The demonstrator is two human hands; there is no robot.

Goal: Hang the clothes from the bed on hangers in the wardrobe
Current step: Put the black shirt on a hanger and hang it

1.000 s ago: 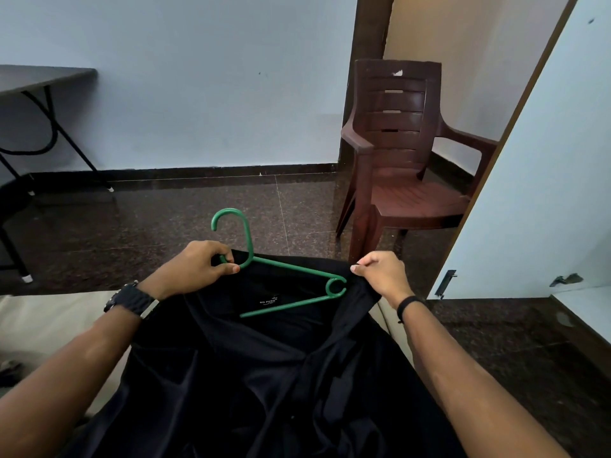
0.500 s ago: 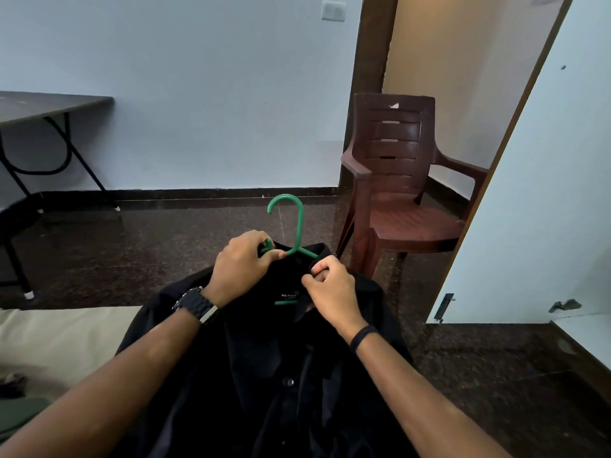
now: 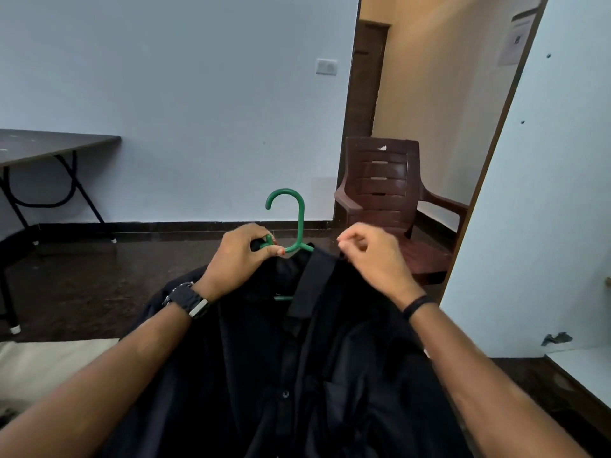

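Black shirt (image 3: 297,375) draped on green hanger (image 3: 299,223), hook upright between both hands; left hand (image 3: 241,259) grips hanger neck, nearer the hook; right hand (image 3: 370,256) pinches collar.

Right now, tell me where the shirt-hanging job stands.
Done: the green hanger sits inside the black shirt, its hook poking out above the collar. In hand: the left hand grips the hanger near its neck, while the right hand pinches the collar at the shoulder, settling it. Left: carrying the shirt to the wardrobe, whose white door stands at the right; its rail is out of view.
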